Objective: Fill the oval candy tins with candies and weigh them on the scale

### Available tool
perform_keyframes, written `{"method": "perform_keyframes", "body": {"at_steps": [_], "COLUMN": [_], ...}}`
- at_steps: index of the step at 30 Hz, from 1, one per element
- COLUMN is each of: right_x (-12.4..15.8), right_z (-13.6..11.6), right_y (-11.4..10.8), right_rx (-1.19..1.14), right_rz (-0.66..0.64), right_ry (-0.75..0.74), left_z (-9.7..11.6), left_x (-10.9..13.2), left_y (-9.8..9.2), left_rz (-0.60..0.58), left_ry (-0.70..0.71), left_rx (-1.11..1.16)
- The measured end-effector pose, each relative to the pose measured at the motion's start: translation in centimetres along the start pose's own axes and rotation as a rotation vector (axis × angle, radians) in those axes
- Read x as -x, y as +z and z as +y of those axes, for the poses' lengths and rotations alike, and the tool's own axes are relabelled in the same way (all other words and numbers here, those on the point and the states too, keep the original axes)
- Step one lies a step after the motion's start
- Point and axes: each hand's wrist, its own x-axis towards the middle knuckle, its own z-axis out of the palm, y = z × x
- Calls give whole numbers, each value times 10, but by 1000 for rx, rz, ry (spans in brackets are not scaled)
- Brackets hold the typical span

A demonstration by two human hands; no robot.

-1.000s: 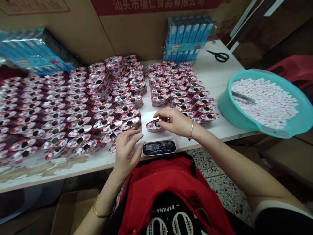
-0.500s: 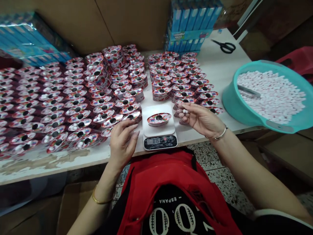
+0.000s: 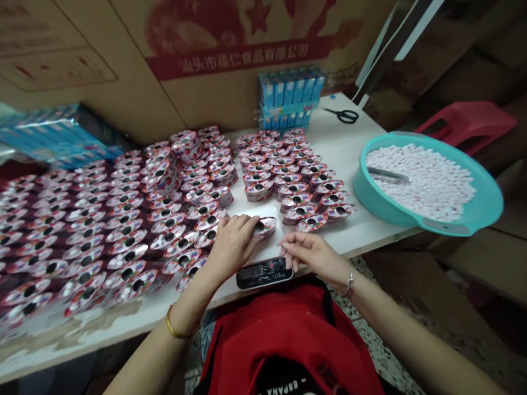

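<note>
A small oval printed box with a dark round hole in its top is at the white scale. My left hand is closed on the left end of that box, covering part of it. My right hand is beside the scale's right edge, fingers curled together near its black display panel; what they hold, if anything, is too small to make out. Rows of similar oval boxes stand to the left, some with small white pieces on top. More such boxes stand behind the scale.
A turquoise basin of small white pieces, with a metal tool in it, stands at the right. Black scissors lie at the back. Blue packs stand before a large carton. A red stool is behind the basin.
My left hand has moved right and taken hold of the box on the scale. My right hand has moved left and down to the scale's edge. The view has tilted up.
</note>
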Motion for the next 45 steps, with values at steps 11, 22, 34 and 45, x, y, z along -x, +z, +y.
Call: {"method": "perform_keyframes", "body": {"at_steps": [11, 22, 34, 45], "right_x": [7, -21, -9, -16], "right_z": [46, 44, 50, 60], "right_y": [-16, -26, -10, -14], "right_rx": [340, 742, 682, 673], "right_rz": [143, 53, -2, 97], "right_ry": [-87, -310, -269, -208], "left_z": [-34, -49, -47, -139], "left_x": [-84, -76, -68, -41], "left_y": [21, 27, 40, -55], "left_rz": [130, 66, -41, 406], "left_ry": [42, 23, 37, -700], "left_rx": [-56, 39, -47, -411]}}
